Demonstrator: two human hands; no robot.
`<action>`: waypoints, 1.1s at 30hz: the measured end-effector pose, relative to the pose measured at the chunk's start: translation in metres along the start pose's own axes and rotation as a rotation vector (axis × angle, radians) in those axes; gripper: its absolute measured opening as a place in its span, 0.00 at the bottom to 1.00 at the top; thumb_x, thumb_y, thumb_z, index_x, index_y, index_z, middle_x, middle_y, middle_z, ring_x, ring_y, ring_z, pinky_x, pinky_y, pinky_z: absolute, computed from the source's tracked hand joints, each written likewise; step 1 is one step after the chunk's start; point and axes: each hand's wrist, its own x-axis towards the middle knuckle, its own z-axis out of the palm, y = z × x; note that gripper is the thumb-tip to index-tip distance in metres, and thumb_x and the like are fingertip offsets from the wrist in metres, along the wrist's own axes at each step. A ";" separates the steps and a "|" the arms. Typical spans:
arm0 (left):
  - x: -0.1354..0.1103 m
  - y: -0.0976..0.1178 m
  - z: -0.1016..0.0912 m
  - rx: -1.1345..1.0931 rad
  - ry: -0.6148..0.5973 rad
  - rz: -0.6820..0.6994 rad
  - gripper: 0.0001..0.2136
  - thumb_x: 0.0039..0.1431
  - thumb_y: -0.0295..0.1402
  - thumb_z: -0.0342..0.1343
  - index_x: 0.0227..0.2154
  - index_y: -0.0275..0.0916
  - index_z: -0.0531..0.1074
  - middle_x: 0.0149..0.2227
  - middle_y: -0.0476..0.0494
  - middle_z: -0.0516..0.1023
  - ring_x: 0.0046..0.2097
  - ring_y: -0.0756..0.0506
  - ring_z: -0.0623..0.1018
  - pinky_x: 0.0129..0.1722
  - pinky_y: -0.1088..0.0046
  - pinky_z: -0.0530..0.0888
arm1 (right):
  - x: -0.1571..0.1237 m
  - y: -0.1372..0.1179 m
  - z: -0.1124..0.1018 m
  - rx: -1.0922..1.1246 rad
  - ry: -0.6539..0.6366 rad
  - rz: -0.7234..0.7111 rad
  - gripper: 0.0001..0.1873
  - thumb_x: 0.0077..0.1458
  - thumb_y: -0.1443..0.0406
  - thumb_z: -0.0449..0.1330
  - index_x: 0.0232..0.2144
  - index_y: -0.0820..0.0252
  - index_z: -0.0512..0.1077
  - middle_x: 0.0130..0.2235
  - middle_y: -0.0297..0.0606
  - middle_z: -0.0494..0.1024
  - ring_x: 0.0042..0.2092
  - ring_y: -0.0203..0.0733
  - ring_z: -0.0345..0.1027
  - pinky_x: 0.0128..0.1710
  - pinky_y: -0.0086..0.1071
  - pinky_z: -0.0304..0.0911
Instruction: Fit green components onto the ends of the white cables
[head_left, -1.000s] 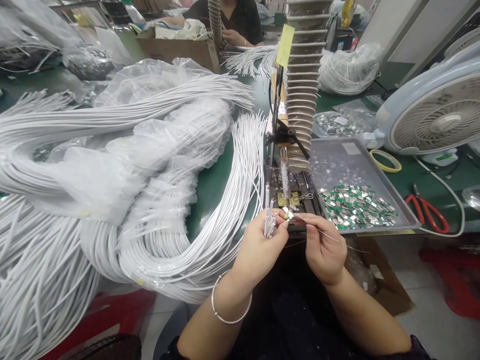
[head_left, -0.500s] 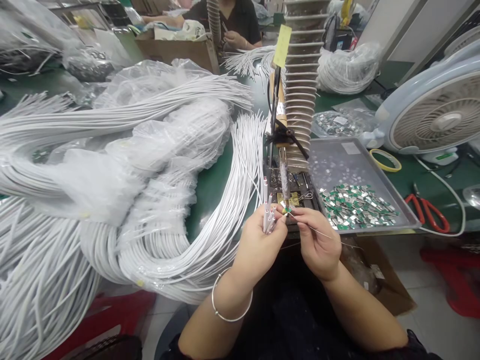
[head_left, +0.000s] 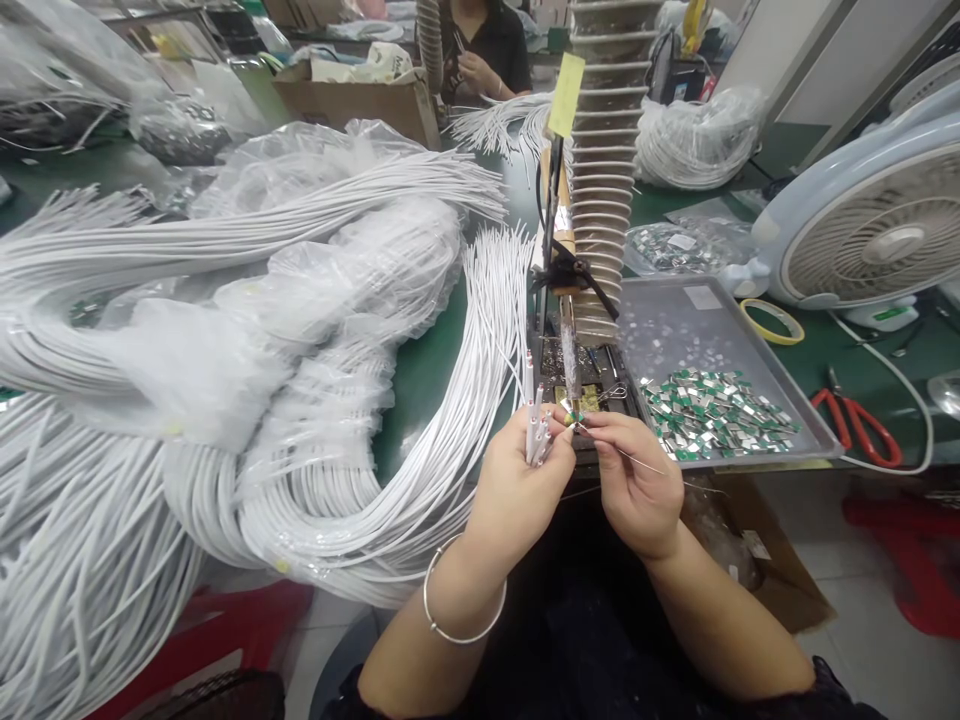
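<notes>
My left hand (head_left: 523, 468) is closed around several white cables (head_left: 535, 430), whose cut ends stick up above the thumb. Between its fingertips and those of my right hand (head_left: 639, 482) is a tiny green circuit board (head_left: 576, 417), partly hidden by the fingers. A thin solder wire (head_left: 634, 461) is pinched in my right hand and trails off to the right. Just above the fingertips, the tip of a fixed soldering iron (head_left: 569, 365) points down at the small board. Whether tip and board touch is too small to tell.
A grey metal tray (head_left: 652, 310) holds a pile of small green-and-silver connectors (head_left: 716, 412). Red-handled pliers (head_left: 859, 425), a tape roll (head_left: 771, 321) and a fan (head_left: 877, 215) are at the right. Cable bundles (head_left: 315, 480) cover the left. A ribbed hose (head_left: 609, 170) hangs centrally; another person (head_left: 487, 60) sits opposite.
My hands stay almost in place, with the fingertips shifting very slightly around the small board and solder wire. Across the bench, the other person's arm and hand have moved.
</notes>
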 end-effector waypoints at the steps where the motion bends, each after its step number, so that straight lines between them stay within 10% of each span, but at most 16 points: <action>1: 0.000 0.001 0.000 -0.001 -0.001 0.002 0.02 0.52 0.28 0.52 0.30 0.39 0.68 0.27 0.50 0.70 0.30 0.50 0.71 0.30 0.74 0.68 | 0.000 0.000 0.000 0.003 -0.001 -0.003 0.11 0.54 0.74 0.54 0.37 0.57 0.70 0.37 0.42 0.78 0.41 0.42 0.73 0.39 0.40 0.72; 33: -0.016 -0.029 0.001 0.058 -0.145 0.097 0.08 0.60 0.34 0.49 0.28 0.38 0.68 0.32 0.46 0.72 0.35 0.48 0.72 0.39 0.70 0.68 | -0.015 -0.003 -0.010 -0.003 -0.087 0.021 0.10 0.54 0.75 0.51 0.36 0.60 0.69 0.36 0.42 0.75 0.39 0.41 0.71 0.39 0.38 0.71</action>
